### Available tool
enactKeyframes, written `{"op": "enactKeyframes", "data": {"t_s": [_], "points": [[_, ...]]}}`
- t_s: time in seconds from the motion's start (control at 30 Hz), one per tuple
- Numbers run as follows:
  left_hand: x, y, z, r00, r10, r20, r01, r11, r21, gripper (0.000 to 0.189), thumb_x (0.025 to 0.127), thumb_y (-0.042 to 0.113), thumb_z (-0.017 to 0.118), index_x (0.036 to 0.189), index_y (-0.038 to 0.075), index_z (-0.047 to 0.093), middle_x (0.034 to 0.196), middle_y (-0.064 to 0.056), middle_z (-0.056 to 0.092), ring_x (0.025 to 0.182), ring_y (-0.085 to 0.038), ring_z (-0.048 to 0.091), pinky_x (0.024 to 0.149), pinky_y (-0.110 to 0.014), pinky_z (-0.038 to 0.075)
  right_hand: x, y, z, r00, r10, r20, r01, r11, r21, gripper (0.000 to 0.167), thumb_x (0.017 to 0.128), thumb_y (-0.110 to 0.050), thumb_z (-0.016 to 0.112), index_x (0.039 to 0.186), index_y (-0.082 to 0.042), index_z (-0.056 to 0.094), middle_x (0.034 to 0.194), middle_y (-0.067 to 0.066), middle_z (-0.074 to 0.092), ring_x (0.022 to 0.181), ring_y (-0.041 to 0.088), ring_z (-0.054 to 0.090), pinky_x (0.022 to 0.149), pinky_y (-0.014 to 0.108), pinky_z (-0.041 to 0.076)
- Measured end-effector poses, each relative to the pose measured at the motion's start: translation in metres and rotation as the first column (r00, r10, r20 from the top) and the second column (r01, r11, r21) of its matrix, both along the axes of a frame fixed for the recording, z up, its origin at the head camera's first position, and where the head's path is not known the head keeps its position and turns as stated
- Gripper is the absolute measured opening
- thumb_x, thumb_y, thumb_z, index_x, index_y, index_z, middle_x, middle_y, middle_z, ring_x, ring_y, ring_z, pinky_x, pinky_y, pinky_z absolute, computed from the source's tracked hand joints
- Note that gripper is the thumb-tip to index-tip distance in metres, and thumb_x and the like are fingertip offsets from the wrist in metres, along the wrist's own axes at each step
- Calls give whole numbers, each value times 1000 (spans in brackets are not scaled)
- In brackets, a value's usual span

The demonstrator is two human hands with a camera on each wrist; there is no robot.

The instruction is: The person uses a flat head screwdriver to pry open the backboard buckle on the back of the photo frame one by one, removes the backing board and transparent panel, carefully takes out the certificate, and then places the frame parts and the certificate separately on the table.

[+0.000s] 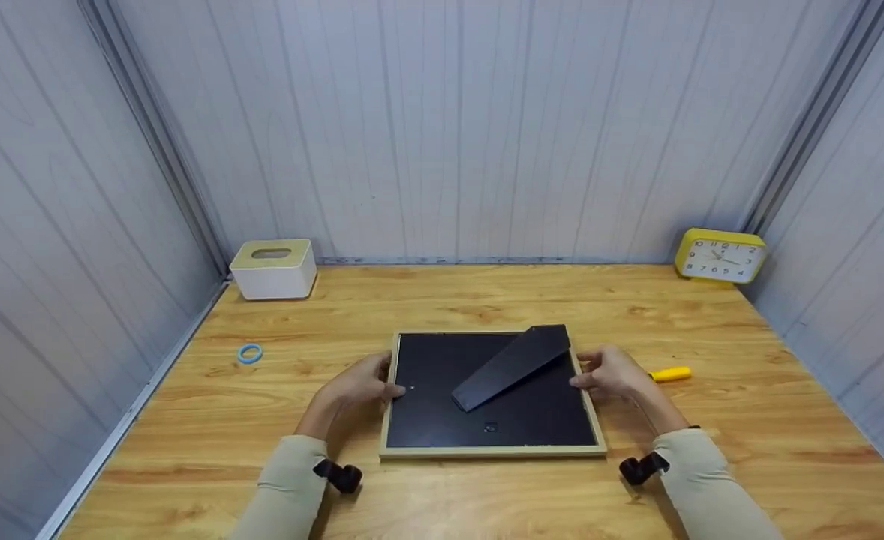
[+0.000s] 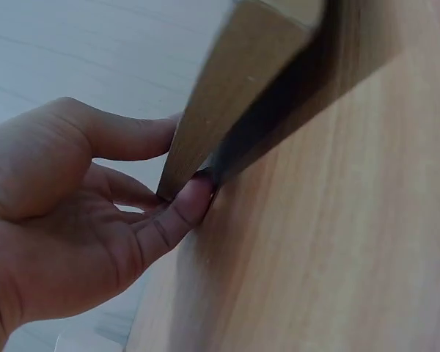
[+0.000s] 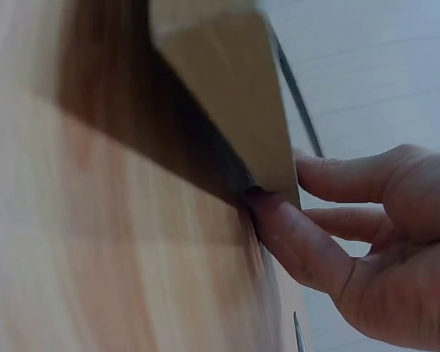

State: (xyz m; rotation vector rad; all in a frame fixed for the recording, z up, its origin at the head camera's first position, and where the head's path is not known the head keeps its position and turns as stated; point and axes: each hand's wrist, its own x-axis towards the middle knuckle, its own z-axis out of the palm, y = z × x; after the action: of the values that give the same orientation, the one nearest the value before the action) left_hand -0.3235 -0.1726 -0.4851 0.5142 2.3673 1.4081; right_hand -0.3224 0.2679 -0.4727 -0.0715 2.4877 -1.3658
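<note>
A picture frame [image 1: 427,420] with a light wood border lies back side up between my hands, its black backing and slanted black stand leg [image 1: 513,367] showing in the head view. My left hand [image 1: 358,381] grips its left edge, thumb on top and fingers underneath. On the opposite edge my right hand [image 1: 613,373] holds the frame the same way. Both wrist views show the wooden side of the frame [image 2: 227,88] tilted over the table, with a dark gap and shadow below it. Fingertips of each hand are hidden beneath the border.
A yellow-handled screwdriver [image 1: 670,373] lies just right of my right hand. To the left is a light blue ring [image 1: 250,353]. A white tissue box [image 1: 274,271] stands at the back left, a yellow clock [image 1: 721,256] at the back right. Walls enclose the wooden table [image 1: 487,499].
</note>
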Motion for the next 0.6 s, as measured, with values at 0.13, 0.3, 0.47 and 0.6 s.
{"op": "enactKeyframes", "data": {"t_s": [0.13,0.3,0.47,0.6], "points": [[1,3,0,996,-7,-86,1,997,-72,54,89,3,74,138,-4,51,106,-16,60,93,-25,57,82,-39,50,4,0,2,999,15,-32,-14,999,43,67,88,1,74,144,14,40,129,39,53,100,30,67,77,40,58],[1,4,-4,989,4,-151,-26,989,-145,60,87,12,79,139,-2,54,120,-21,51,110,-32,48,98,-46,42,3,0,2,996,24,-82,-18,997,72,61,86,5,74,141,13,47,113,30,62,77,19,61,64,31,52],[3,4,-7,995,-12,-100,0,994,-113,48,90,8,75,133,-3,56,103,-13,68,91,-25,62,84,-40,51,1,1,-2,994,43,-104,-32,993,111,42,84,5,76,125,9,65,94,15,67,62,14,53,55,26,43],[3,5,-5,995,-6,-104,-7,992,-127,35,90,10,75,119,-2,60,82,-3,63,71,-16,57,66,-30,46,0,2,-4,994,41,-99,-30,994,109,42,83,6,75,125,5,67,103,14,71,68,15,59,58,27,47]]}}
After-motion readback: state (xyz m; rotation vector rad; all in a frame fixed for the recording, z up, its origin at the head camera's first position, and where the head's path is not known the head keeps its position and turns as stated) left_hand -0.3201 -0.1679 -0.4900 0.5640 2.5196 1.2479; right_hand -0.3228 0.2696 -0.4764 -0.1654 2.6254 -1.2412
